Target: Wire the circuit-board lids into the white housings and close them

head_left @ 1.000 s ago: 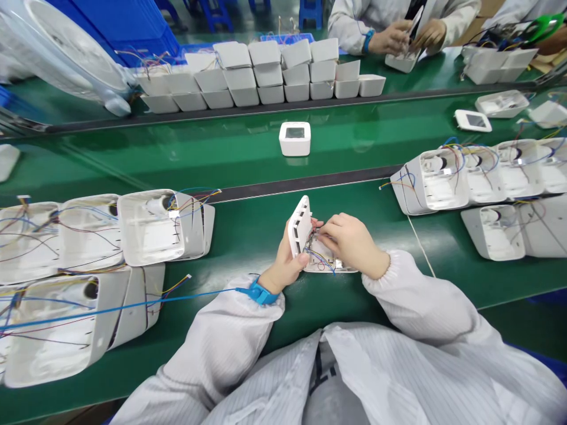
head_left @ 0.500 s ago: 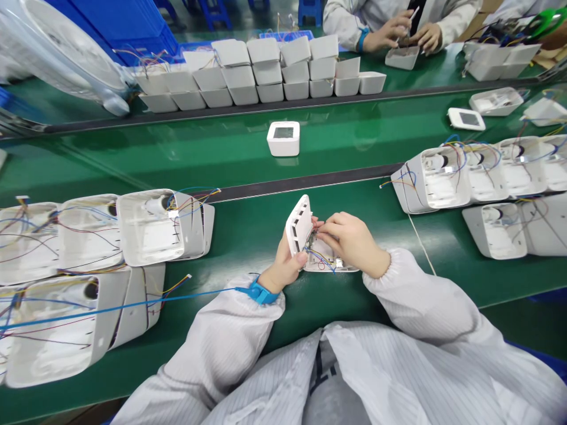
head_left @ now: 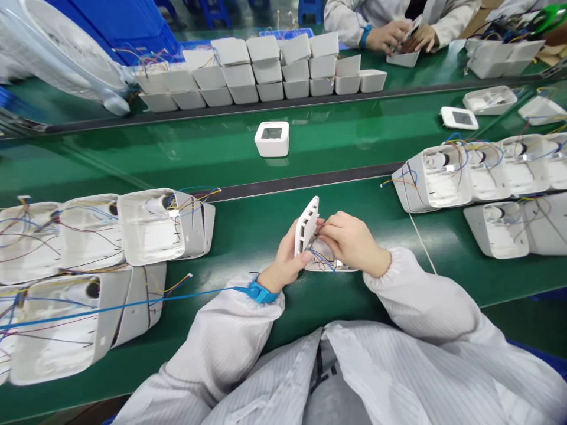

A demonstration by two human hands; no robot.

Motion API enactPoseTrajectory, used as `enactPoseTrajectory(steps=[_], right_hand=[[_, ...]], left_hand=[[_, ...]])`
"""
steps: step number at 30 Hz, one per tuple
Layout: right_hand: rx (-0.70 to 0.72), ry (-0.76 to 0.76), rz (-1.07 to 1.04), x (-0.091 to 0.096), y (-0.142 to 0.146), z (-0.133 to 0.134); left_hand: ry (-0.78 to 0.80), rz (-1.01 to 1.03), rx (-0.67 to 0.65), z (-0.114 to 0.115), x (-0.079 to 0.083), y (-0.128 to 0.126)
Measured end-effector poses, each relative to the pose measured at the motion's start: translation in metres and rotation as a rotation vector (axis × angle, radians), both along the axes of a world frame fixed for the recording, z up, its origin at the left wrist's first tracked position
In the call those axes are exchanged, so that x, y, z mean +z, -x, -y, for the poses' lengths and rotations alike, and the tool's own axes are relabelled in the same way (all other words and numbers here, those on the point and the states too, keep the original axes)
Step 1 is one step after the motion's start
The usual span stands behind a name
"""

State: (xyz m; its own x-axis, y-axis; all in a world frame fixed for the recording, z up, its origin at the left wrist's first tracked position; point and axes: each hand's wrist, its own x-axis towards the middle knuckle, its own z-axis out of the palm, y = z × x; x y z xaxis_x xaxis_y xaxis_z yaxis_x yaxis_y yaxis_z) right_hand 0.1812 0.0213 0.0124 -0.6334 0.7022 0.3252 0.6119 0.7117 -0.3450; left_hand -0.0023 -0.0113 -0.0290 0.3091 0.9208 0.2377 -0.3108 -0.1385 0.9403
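Observation:
My left hand [head_left: 289, 258] grips a white plastic cover [head_left: 306, 224] with dark slots along its edge, holding it tilted up. Below it on the bench lies an open white housing [head_left: 319, 267], with blue and other coloured wires [head_left: 325, 258] running out of it. My right hand [head_left: 349, 239] reaches in from the right, thumb and fingers pinched on thin wires beside the cover's inner face. Their tips partly hide the connection and the small board there. A blue wrist strap [head_left: 261, 291] with a cord circles my left wrist.
Open white housings with wires stand at the left [head_left: 146, 227] and right [head_left: 445, 177]. A white unit with a screen [head_left: 272, 140] sits on the green belt [head_left: 186, 147]. Beyond are stacked housings [head_left: 239, 75], a fan [head_left: 62, 47] and a co-worker's hands [head_left: 390, 38].
The cover in my left hand has turned more edge-on and shifted slightly right. On the belt, the screen unit and the parts at the right have moved left.

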Motion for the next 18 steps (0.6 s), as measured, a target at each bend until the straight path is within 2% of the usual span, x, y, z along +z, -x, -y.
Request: enactPoseTrajectory(steps=[6, 12, 18], right_hand=[[0.023, -0.016, -0.015, -0.0005, 0.0004, -0.0004], [-0.048, -0.065, 0.103, -0.0013, 0.0023, 0.0013], [-0.023, -0.075, 0.100, -0.0020, 0.0059, 0.0020]], left_hand=[[-0.035, -0.074, -0.003, 0.0007, -0.0004, -0.0008], [-0.008, -0.112, -0.033, 0.0006, 0.0016, 0.0008], [-0.039, -0.085, -0.008, 0.0005, 0.0035, -0.0009]])
